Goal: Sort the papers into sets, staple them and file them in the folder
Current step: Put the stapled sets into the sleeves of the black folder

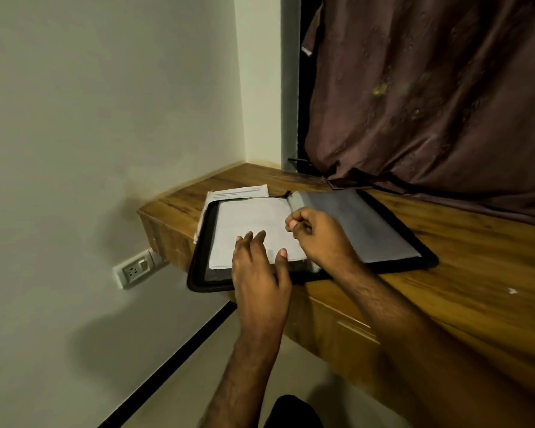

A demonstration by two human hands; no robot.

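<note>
Filing: looked like the last stretch; white paper set [250, 230] lay inside the open black folder [393, 264] on the wooden desk [476, 273]
left hand [260, 267]: spread flat, fingers straight, pressed down on the set's near edge
right hand [315, 239]: curled tight near the spine; pinching something or nothing, couldn't tell
loose sheets [240, 192]: stuck out under the folder's far-left corner; easily left unfiled
overhang: folder's near-left corner poked past the desk edge; too much push there could've tipped it off

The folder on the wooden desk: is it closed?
No. The folder lies open flat on the desk, with white papers on its left half under the left hand.
</note>
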